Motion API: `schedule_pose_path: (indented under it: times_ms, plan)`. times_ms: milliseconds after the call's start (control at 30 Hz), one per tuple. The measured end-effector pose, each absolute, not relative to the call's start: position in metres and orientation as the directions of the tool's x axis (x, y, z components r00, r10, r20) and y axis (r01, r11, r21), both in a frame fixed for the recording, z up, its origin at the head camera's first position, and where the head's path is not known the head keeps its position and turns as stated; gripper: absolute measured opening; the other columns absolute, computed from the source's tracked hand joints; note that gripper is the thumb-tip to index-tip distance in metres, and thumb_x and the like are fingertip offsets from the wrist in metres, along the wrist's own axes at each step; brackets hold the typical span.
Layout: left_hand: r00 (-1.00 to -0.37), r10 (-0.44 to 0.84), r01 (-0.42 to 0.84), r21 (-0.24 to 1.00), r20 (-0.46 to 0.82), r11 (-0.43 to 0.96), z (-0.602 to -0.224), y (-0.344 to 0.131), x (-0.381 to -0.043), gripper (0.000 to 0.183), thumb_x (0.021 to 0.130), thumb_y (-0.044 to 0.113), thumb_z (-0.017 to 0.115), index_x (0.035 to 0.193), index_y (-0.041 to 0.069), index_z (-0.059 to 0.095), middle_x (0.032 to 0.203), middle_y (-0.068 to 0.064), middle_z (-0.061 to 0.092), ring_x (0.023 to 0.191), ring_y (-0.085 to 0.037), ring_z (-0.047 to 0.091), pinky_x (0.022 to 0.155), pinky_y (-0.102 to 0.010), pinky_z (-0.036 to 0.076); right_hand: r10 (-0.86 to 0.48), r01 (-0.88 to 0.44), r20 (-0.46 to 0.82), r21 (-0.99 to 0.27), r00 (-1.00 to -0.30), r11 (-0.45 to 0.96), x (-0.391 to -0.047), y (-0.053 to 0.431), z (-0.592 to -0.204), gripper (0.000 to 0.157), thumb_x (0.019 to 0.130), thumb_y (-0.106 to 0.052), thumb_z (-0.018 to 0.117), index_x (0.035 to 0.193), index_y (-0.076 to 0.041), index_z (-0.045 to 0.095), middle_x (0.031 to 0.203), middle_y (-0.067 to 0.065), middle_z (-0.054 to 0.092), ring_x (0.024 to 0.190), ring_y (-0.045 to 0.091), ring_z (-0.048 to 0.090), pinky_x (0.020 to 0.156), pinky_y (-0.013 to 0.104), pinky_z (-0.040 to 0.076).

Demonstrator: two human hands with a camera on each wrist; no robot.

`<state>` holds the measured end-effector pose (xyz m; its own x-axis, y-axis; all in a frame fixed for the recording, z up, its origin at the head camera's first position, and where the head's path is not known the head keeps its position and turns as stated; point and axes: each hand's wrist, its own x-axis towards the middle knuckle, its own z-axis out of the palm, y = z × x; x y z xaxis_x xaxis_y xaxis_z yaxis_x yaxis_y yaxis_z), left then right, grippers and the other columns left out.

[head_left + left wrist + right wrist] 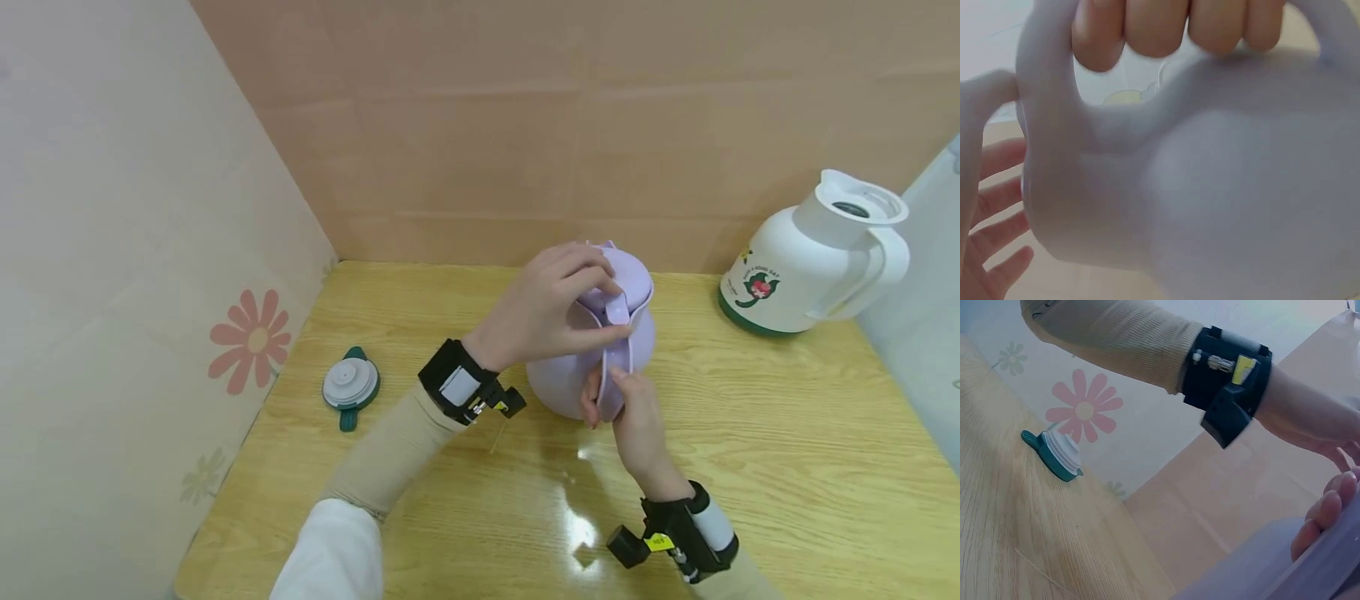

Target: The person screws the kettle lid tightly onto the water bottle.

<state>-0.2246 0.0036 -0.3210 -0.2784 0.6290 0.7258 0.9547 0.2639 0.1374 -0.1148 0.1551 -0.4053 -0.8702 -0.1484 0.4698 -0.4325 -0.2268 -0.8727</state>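
A lilac jug point(562, 387) with a round lid point(630, 271) stands near the middle of the table. My left hand point(558, 300) reaches over its top from the left, thumb and fingers about the lid's tab point(617, 310). My right hand point(637, 421) grips the jug's handle point(617, 362) from the near side. In the left wrist view, the right fingers point(1160, 28) curl through the handle, beside the jug's blurred body point(1229, 187); the left fingers point(1000, 212) spread past the lid end. The right wrist view catches the right fingers point(1322, 515) round the handle.
A white jug point(802, 267) with a green base and an uncovered mouth stands at the back right. On the left of the wooden table point(450, 517) lies a white and green stopper point(350, 383). Walls point(465, 167) border the table at the back and sides.
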Motion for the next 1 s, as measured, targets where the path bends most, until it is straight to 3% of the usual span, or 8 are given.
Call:
schedule_pose_path:
  times_ms: [167,300,400,500,667,800,867,1000]
  plan:
    - [-0.291,0.593,0.938,0.102,0.751,0.331,-0.329,-0.006,-0.203,0.039,0.085,0.046,0.079,0.098,0.009,0.074,0.109,-0.006,0.066,0.108,-0.02,0.058,0.104,-0.026,0.038,-0.125,-0.446,0.466,-0.881,-0.876,-0.158,-0.113,0.159,-0.406,0.043,0.108,-0.007,0.025,0.078,0.005,0.054,0.061,0.009,0.054,0.053,0.019,0.051,0.048,0.032,0.043]
    - [-0.349,0.554,0.905,0.119,0.756,0.408,-0.34,-0.007,-0.182,0.043,0.084,0.048,0.078,0.101,0.009,0.072,0.113,-0.006,0.063,0.11,-0.021,0.057,0.102,-0.026,0.04,-0.043,-0.431,0.43,-0.902,-0.902,0.001,-0.107,0.167,-0.404,0.039,0.108,-0.003,0.033,0.086,0.0,0.066,0.07,0.009,0.062,0.063,0.016,0.058,0.058,0.027,0.047]
    - [-0.395,0.516,0.877,0.146,0.76,0.458,-0.348,-0.004,-0.168,0.04,0.085,0.045,0.078,0.103,0.008,0.071,0.111,-0.006,0.064,0.11,-0.02,0.057,0.102,-0.027,0.04,0.015,-0.383,0.388,-0.914,-0.922,0.135,-0.102,0.175,-0.402,0.027,0.106,0.001,0.044,0.099,0.004,0.07,0.084,0.003,0.069,0.075,0.013,0.061,0.066,0.022,0.048]
    - [-0.46,0.473,0.847,0.212,0.751,0.487,-0.355,0.0,-0.156,0.043,0.084,0.042,0.08,0.106,0.006,0.068,0.107,-0.004,0.065,0.107,-0.018,0.058,0.099,-0.026,0.041,-0.009,-0.345,0.351,-0.914,-0.936,0.216,-0.099,0.186,-0.401,0.018,0.103,0.002,0.052,0.107,0.007,0.069,0.093,-0.001,0.069,0.081,0.012,0.062,0.072,0.02,0.05]
    - [-0.564,0.489,0.818,0.37,0.665,0.44,-0.371,0.005,-0.139,0.039,0.086,0.038,0.081,0.101,0.008,0.062,0.093,0.0,0.062,0.086,-0.011,0.057,0.079,-0.014,0.042,-0.093,-0.342,0.331,-0.929,-0.939,0.144,-0.098,0.208,-0.404,0.012,0.096,0.011,0.06,0.104,0.005,0.068,0.095,0.002,0.072,0.085,0.011,0.068,0.076,0.021,0.054]
    - [-0.558,0.582,0.828,0.358,0.591,0.43,-0.379,0.009,-0.137,0.028,0.091,0.039,0.077,0.092,0.014,0.063,0.081,0.006,0.058,0.073,-0.005,0.05,0.067,-0.013,0.038,-0.013,-0.33,0.33,-0.941,-0.944,0.072,-0.101,0.222,-0.412,0.009,0.099,0.007,0.06,0.105,0.012,0.063,0.1,0.006,0.072,0.09,0.014,0.07,0.076,0.023,0.056]
    - [-0.551,0.616,0.833,0.334,0.563,0.441,-0.38,0.01,-0.138,0.027,0.091,0.04,0.076,0.089,0.016,0.063,0.076,0.007,0.056,0.069,-0.003,0.047,0.063,-0.015,0.036,0.076,-0.295,0.296,-0.955,-0.952,0.029,-0.104,0.225,-0.417,0.016,0.103,0.0,0.057,0.107,0.015,0.06,0.103,0.008,0.072,0.091,0.018,0.071,0.075,0.025,0.057]
    - [-0.568,0.649,0.823,0.345,0.506,0.451,-0.381,0.01,-0.138,0.027,0.091,0.038,0.077,0.086,0.016,0.063,0.073,0.008,0.055,0.064,-0.001,0.045,0.057,-0.013,0.034,0.133,-0.218,0.216,-0.976,-0.967,0.001,-0.111,0.233,-0.429,0.026,0.105,-0.006,0.055,0.125,0.01,0.055,0.123,0.008,0.065,0.107,0.017,0.066,0.08,0.023,0.056]
